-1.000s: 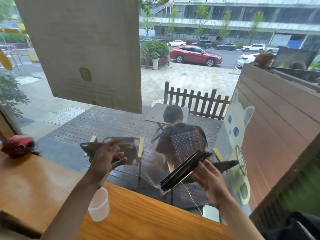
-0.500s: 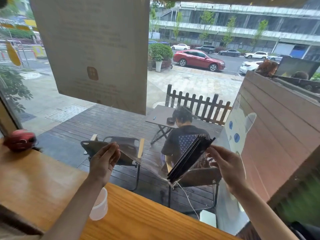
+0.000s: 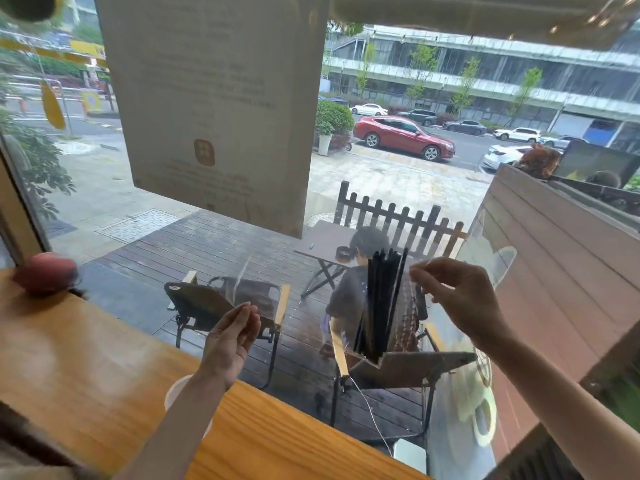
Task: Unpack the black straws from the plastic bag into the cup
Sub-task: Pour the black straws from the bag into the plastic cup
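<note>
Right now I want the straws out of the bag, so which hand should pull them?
Probably the right hand: it pinches the plastic bag right beside the upright black straws' tops. The left hand pinches the bag's far edge, above the cup.

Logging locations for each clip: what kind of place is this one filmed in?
Probably a café or drinks shop, at a window counter. A wooden counter runs along a street-facing window, a cup stands on it, and a deck outside has a folding table.
</note>
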